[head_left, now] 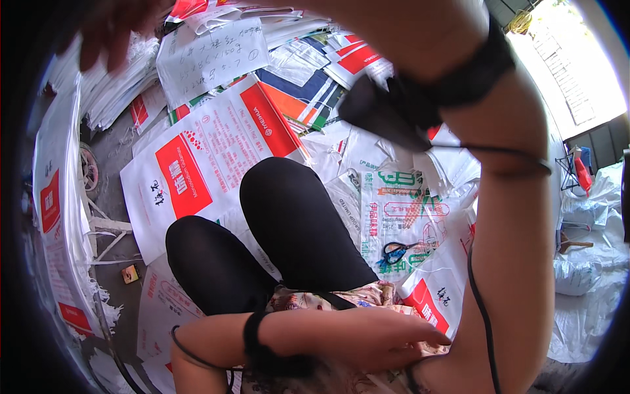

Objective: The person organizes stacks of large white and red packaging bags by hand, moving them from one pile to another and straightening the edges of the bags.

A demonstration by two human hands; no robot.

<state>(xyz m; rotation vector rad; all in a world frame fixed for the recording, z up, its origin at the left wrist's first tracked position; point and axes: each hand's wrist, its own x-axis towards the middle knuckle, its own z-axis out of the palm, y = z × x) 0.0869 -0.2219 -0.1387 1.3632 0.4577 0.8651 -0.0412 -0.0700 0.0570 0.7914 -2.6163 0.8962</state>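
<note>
My right arm is raised and bent across the top of the view. Its hand (pixel 121 33), dim and blurred at the upper left, has its fingers hanging apart with nothing seen in them. A black device (pixel 387 108) on a black band sits at the right wrist, its cable running down the arm. My left forearm crosses my lap, and my left hand (pixel 387 338) lies with fingers stretched against the right arm near the elbow. Scissors (pixel 397 253) with dark loops lie on a white bag with green print (pixel 410 210), right of my knees.
Flat white and red printed bags (pixel 216 144) spread before my knees. A handwritten white sheet (pixel 213 62) lies beyond them. More bags (pixel 56 230) stand stacked at the left beside a metal frame with a wheel (pixel 88 167). White plastic sacks (pixel 584 276) lie at the far right.
</note>
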